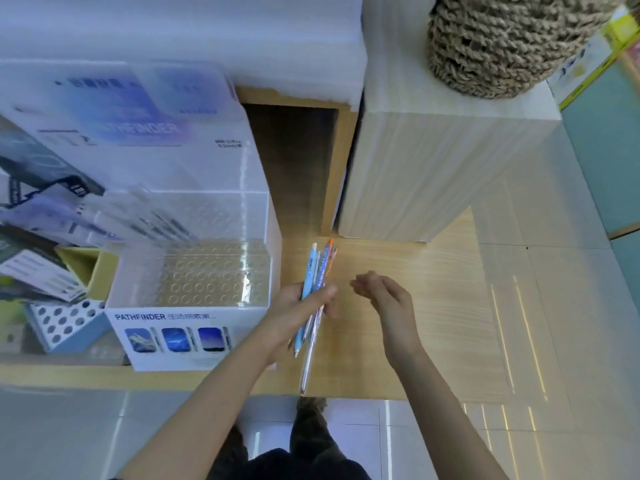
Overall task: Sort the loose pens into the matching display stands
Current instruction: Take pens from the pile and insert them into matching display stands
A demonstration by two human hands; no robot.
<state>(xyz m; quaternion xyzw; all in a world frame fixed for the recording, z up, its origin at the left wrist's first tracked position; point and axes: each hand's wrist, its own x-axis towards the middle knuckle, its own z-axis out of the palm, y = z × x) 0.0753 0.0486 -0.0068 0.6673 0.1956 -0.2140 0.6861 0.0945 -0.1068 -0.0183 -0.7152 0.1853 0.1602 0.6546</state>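
Your left hand [298, 306] grips bundle of blue, clear and orange plastic pens [317, 271] over pale wooden counter [398, 341]; right hand [384, 299] near, loosely curled, empty. Sorting likely just starting; next pinch one pen, match it to clear perforated PATHFINDER stand [194, 271]

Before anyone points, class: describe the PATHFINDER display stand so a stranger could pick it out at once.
Start at the wooden counter. On it, just left of the left hand gripping the pens, stands the PATHFINDER stand. Unlike the blue holed block on its left, it has clear walls and three blue pictures on its white front.
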